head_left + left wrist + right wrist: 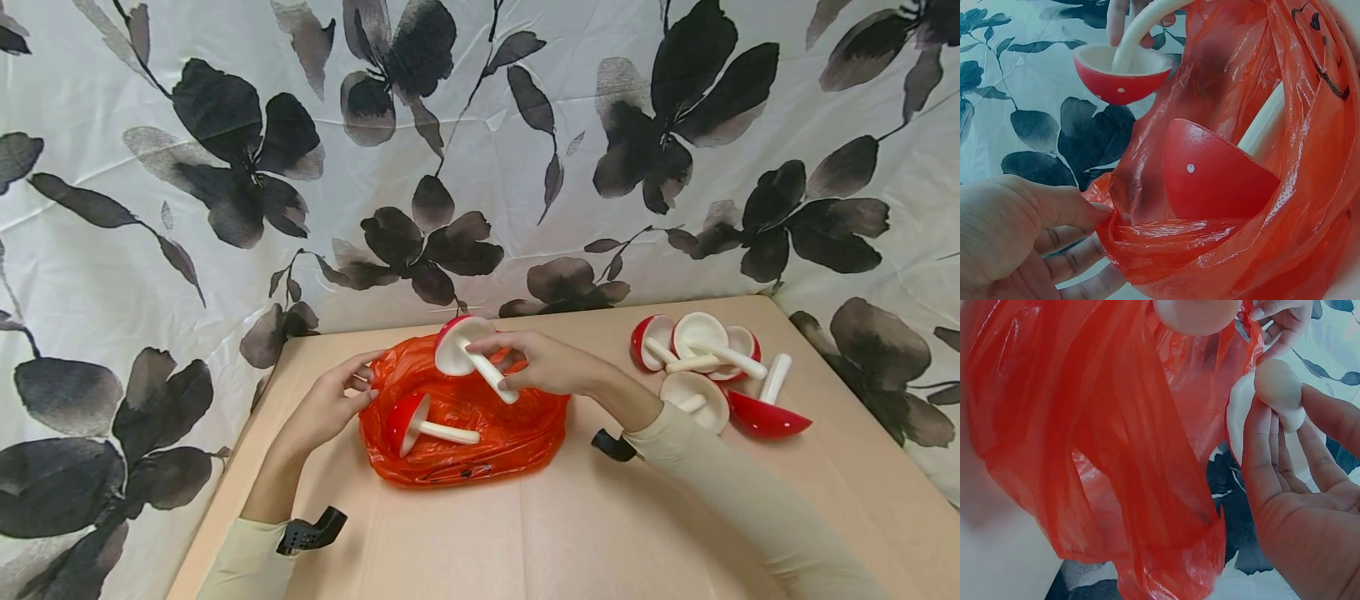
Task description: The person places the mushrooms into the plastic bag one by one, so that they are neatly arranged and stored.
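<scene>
My right hand (551, 362) holds a toy mushroom (456, 348) by its white stem, above the far part of an orange plastic bag (517, 433). The mushroom's cap is red outside and white underneath. Between thumb and fingers, my left hand (330, 404) pinches the bag's left edge, which shows closely in the left wrist view. Inside the bag's open mouth lies another red-capped mushroom (411, 425), its stem pointing right. The right wrist view has the held stem (1277, 387) end-on between the thumb and fingers.
Several more toy mushrooms (697, 337) lie in a heap at the table's right side, one with its red cap (768, 415) down and stem up. The wooden table (465, 542) meets a white cloth (525, 183) printed with dark flowers at its back.
</scene>
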Demonstrator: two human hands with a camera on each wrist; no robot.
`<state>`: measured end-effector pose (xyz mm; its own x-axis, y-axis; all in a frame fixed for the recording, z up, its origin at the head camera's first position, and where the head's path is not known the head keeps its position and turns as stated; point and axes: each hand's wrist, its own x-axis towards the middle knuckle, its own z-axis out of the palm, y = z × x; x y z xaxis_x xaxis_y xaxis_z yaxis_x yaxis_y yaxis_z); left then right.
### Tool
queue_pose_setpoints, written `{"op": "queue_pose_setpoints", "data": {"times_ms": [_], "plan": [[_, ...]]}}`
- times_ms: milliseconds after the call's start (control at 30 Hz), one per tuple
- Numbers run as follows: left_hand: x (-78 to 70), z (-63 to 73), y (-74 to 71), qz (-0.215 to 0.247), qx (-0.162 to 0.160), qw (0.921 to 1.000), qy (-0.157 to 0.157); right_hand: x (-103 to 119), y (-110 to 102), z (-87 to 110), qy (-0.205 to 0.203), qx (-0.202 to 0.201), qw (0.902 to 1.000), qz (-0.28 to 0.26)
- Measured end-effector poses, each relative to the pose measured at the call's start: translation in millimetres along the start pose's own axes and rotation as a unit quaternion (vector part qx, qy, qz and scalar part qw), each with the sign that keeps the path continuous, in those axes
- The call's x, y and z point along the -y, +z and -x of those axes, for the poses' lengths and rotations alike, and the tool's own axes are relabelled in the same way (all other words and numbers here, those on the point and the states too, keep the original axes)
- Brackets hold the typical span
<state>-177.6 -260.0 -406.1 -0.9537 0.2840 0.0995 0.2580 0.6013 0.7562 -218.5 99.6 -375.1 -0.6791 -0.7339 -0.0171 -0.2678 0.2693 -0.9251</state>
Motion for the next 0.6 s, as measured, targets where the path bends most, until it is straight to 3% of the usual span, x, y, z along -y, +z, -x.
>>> {"op": "queue_pose_setpoints", "data": {"times_ms": [400,600], "plan": [[-0.9,-0.4,0.6,0.002,-0.001,1.0000,-0.004,-3,12,-16.6,0.009,0.001,0.9995,0.029],[-2.0,-1.3,0.6,0.003,-0.003,1.0000,-0.004,-7,21,-25.0,0.024,0.003,0.9997,0.010]]}}
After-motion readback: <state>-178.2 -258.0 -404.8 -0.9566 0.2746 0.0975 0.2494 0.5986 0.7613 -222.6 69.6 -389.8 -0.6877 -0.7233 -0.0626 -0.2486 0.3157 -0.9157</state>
